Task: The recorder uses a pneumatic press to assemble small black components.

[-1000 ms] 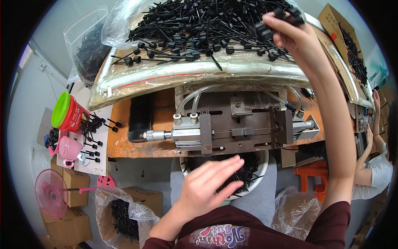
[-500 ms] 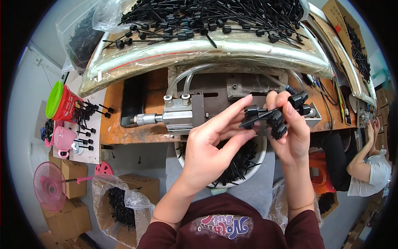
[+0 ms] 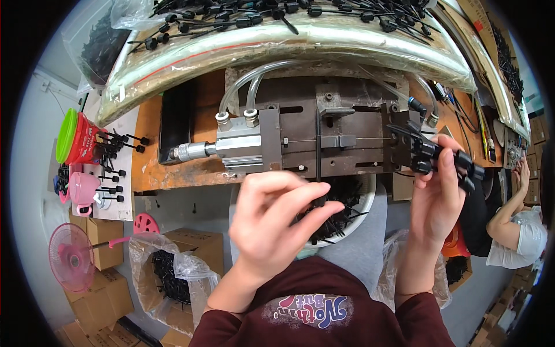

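My left hand (image 3: 272, 222) is in front of the bench machine, thumb and fingers closed around the lower end of a thin black plastic rod (image 3: 318, 144). The rod's upper part lies across the brown metal fixture (image 3: 364, 136), reaching a small bracket (image 3: 336, 111). Its thicker end is partly hidden by my fingers. At the fixture's right end, my right hand (image 3: 442, 196) grips a bunch of black plastic rods with thick heads (image 3: 426, 155). Below my left hand, a white tub (image 3: 370, 202) holds many similar black pieces.
A pneumatic cylinder (image 3: 243, 144) with clear hoses sits left of the fixture. Black rods are heaped on a plastic-covered shelf (image 3: 289, 61) behind. A red bucket (image 3: 84, 139), pink cup (image 3: 84, 188) and pink fan (image 3: 70, 257) stand left. Another person (image 3: 514, 231) works at far right.
My hands have moved apart: the right went right with the bunch of rods, the left came down and left. One rod now lies across the fixture at my left fingers.
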A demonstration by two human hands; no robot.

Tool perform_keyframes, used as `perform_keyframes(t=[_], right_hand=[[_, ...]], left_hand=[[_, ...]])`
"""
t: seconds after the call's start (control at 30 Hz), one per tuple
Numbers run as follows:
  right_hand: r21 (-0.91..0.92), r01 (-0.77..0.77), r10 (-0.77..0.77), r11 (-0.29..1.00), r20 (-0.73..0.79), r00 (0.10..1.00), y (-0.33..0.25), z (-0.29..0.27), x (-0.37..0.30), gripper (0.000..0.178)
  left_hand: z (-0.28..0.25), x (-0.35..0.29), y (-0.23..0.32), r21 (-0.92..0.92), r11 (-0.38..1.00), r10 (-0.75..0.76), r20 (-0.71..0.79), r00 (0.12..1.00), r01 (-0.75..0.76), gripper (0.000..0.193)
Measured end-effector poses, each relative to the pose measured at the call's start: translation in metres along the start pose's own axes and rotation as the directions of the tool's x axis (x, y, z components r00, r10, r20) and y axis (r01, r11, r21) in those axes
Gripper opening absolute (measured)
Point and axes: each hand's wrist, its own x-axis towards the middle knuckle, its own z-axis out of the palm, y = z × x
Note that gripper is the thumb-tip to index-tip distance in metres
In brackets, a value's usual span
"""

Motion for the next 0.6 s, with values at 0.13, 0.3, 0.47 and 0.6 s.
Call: perform_keyframes(t=[0.13, 0.3, 0.47, 0.6], right_hand=[[-0.216, 0.203, -0.205, 0.955, 0.013, 0.979, 0.004, -0.005, -0.010, 0.023], [-0.336, 0.337, -0.322, 0.880, 0.100, 0.941, 0.012, -0.009, -0.014, 0.020], [-0.456, 0.377, -0.356, 0.806, 0.134, 0.925, 0.014, -0.012, -0.019, 0.019], [-0.630, 0.488, -0.460, 0.604, 0.225, 0.859, 0.012, -0.023, -0.018, 0.021]], left_hand=[[0.023, -0.006, -0.008, 0.086, 0.996, 0.005, 0.174, 0.985, -0.021, 0.030], [0.039, -0.011, -0.011, 0.183, 0.979, 0.047, 0.240, 0.970, -0.092, 0.027], [0.041, 0.000, -0.008, 0.339, 0.927, 0.056, 0.296, 0.953, -0.160, 0.024], [0.039, 0.005, -0.007, 0.388, 0.905, 0.052, 0.310, 0.949, -0.176, 0.024]])
